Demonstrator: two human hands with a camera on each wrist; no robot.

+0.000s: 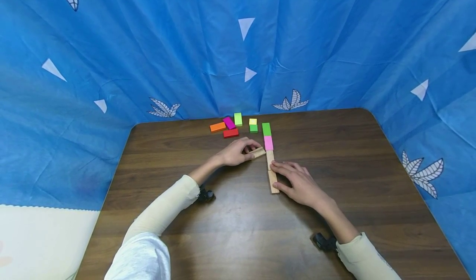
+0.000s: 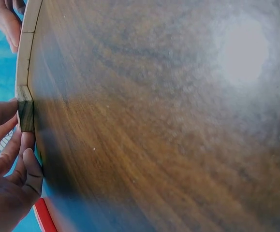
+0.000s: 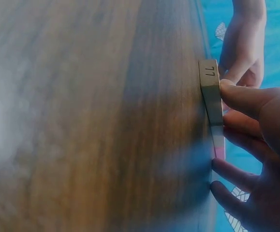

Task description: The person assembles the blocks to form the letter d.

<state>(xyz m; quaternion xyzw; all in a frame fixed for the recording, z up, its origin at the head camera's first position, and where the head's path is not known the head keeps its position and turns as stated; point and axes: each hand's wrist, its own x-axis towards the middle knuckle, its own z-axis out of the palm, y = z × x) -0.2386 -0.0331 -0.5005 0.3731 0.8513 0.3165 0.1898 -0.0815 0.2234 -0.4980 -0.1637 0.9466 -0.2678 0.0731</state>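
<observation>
A straight row on the table is made of a green block [image 1: 266,129], a pink block [image 1: 268,143] and two plain wooden blocks, the upper one [image 1: 270,160] and the nearest one [image 1: 273,182]. My left hand [image 1: 238,151] pinches another plain wooden block [image 1: 258,152], slanted, its end against or very close to the row's left side. My right hand [image 1: 299,183] lies along the row's right side, thumb and fingertips touching the two plain blocks. In the right wrist view, the nearest block's end [image 3: 209,72] bears the number 77.
Behind the left hand lie an orange block [image 1: 217,127], a magenta block [image 1: 229,123], a red block [image 1: 231,133] and a lime block [image 1: 238,119]. A yellow block [image 1: 253,121] adjoins a small green one [image 1: 253,129]. A blue curtain [image 1: 208,57] hangs around the wooden table [image 1: 230,230].
</observation>
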